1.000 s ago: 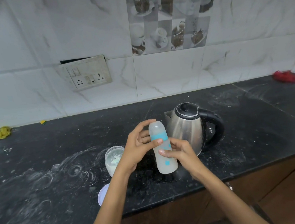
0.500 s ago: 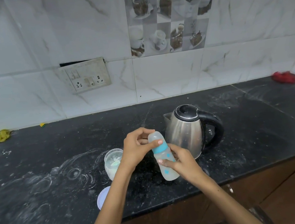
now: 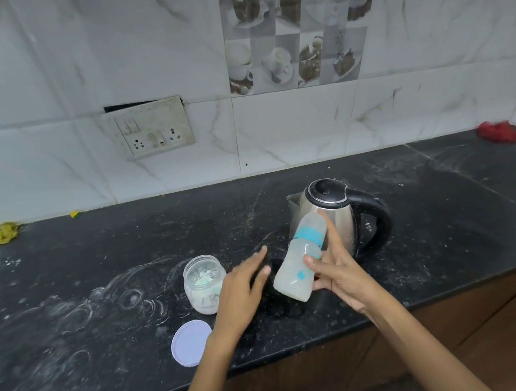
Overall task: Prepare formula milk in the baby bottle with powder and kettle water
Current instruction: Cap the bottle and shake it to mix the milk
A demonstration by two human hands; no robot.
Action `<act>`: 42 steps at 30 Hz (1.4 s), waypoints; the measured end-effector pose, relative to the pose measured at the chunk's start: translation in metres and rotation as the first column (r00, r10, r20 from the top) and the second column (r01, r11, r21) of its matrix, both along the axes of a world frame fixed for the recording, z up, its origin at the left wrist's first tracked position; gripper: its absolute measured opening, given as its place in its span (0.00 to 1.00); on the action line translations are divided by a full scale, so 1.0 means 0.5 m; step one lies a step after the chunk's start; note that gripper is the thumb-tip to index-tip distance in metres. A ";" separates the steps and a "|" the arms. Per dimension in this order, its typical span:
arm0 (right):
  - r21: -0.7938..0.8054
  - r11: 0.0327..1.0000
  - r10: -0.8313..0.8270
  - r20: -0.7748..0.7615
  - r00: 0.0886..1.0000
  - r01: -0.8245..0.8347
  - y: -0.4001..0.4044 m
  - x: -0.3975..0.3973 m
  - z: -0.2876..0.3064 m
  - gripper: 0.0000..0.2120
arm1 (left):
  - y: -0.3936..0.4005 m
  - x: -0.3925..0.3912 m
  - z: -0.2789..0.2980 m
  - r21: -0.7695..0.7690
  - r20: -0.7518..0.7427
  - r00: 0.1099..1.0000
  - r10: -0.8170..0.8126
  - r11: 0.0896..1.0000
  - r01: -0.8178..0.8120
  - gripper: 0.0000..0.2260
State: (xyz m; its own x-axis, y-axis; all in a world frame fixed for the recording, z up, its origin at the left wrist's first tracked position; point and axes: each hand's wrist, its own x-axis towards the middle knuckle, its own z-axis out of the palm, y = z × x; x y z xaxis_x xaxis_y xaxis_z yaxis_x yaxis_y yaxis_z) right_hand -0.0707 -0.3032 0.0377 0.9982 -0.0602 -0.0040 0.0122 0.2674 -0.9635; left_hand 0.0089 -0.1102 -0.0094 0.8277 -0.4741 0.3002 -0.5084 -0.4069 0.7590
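Powder jar point(image 3: 204, 283) open at 9 o'clock, lid point(image 3: 191, 342) on table point(image 3: 70, 274). Left hand point(image 3: 243, 293) just let go, now spread, empty. Right hand point(image 3: 335, 269) alone grips capped bottle point(image 3: 299, 258), tilted w/ kettle point(image 3: 336, 216) behind: shaking likely next.

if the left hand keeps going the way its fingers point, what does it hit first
Probably the steel kettle: the open left hand points up-right past the tilted baby bottle, though depth is unclear.

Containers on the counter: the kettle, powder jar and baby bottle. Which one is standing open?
The powder jar: its lid lies beside it on the counter. The kettle is closed, and the baby bottle is capped.
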 end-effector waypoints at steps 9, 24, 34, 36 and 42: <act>0.202 0.973 -0.114 -0.020 0.993 0.116 0.014 -0.001 -0.016 0.38 | -0.002 -0.059 -0.117 0.789 -0.131 0.985 -0.113 0.589 0.172 0.26; 0.089 0.993 -0.068 -0.082 0.994 0.075 0.043 -0.026 -0.013 0.40 | 0.005 -0.070 -0.161 0.795 -0.131 0.987 -0.094 0.584 0.161 0.26; 0.199 0.958 -0.191 -0.103 0.976 0.208 0.028 -0.040 -0.013 0.36 | 0.006 -0.066 -0.165 0.789 -0.134 0.985 -0.107 0.590 0.171 0.27; 0.210 0.947 -0.222 -0.125 0.967 0.244 0.030 -0.039 -0.008 0.35 | 0.003 -0.066 -0.164 0.786 -0.136 0.985 -0.107 0.593 0.173 0.27; 0.195 0.936 -0.274 -0.120 0.954 0.293 0.037 -0.034 -0.007 0.33 | 0.005 -0.059 -0.153 0.773 -0.188 0.976 -0.114 0.596 0.219 0.28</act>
